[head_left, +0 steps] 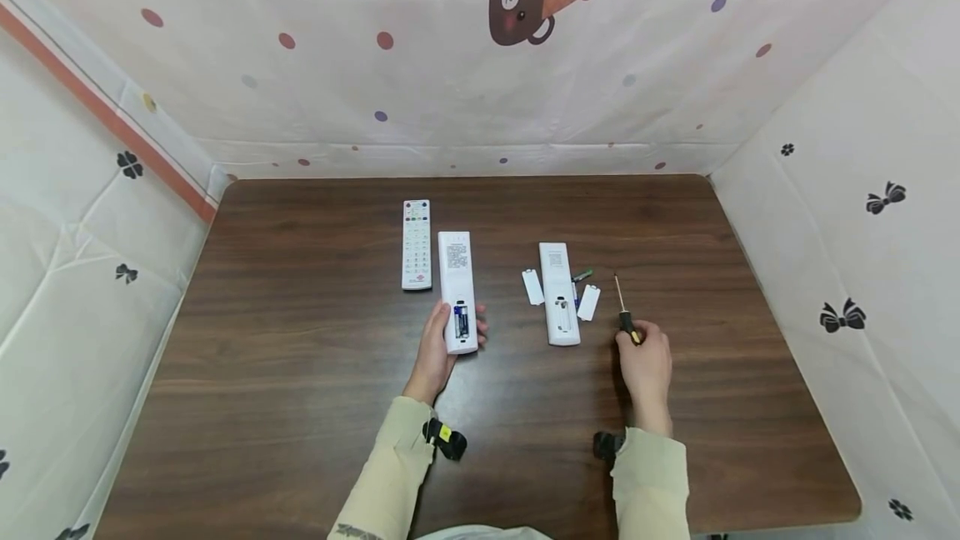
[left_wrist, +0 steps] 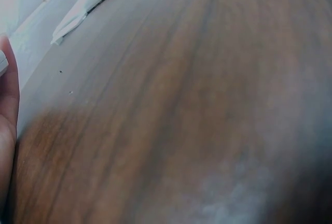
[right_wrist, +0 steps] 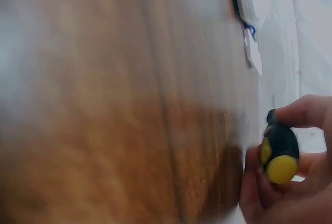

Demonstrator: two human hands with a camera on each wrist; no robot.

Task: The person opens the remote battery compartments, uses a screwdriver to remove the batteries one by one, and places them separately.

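Observation:
My left hand (head_left: pixel 429 361) grips a white remote control (head_left: pixel 454 273), its back turned up. The battery compartment near its lower end is uncovered, and a dark blue battery (head_left: pixel 461 321) shows inside. In my right hand (head_left: pixel 647 365) is a black and yellow screwdriver (right_wrist: pixel 282 149), its thin shaft pointing away from me toward the back of the table. Between the hands lies a second white remote (head_left: pixel 556 282), back up, with its compartment uncovered too. Small white battery covers (head_left: pixel 532 287) lie on either side of it, and a green battery (head_left: pixel 582 276) sits by its right edge.
A third white remote (head_left: pixel 416 250) lies buttons up, left of the held one. Everything rests on a dark wooden table (head_left: pixel 300 340). Pale patterned cloth (head_left: pixel 330 90) encloses its back and sides.

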